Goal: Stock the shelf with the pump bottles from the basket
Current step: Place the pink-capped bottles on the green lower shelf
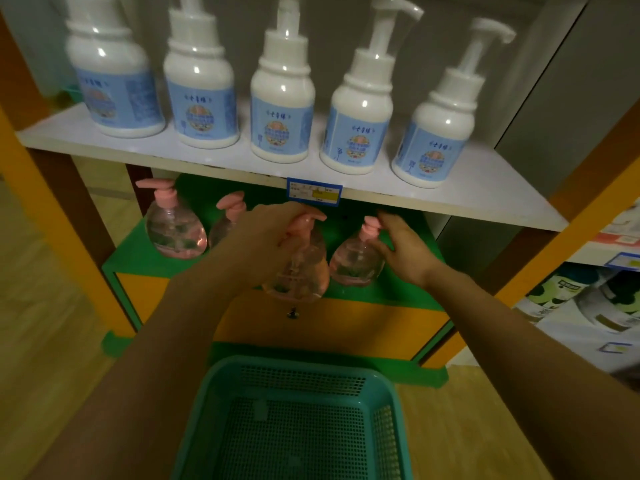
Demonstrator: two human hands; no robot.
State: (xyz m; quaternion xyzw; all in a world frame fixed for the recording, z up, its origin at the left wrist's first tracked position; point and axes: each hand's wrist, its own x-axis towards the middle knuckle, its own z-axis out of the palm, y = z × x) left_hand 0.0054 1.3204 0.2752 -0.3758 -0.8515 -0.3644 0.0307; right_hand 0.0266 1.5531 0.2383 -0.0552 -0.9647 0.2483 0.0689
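— How far along is the stocking?
— Nearly finished, I'd judge. The teal basket [294,361] on the floor shows only bare mesh. On the green shelf [138,251], the leftmost pink bottle [175,233] and second pink bottle [221,233] stand toward its left end.
— And the hands?
— The left hand [266,233] grasps the pump top of the held pink bottle [298,268] at the shelf's front edge; I can't tell whether it's set down. The right hand [401,247] pinches the pump of the rightmost pink bottle [356,263].
— Above?
— Five white pump bottles [282,109] line the white shelf [467,199].
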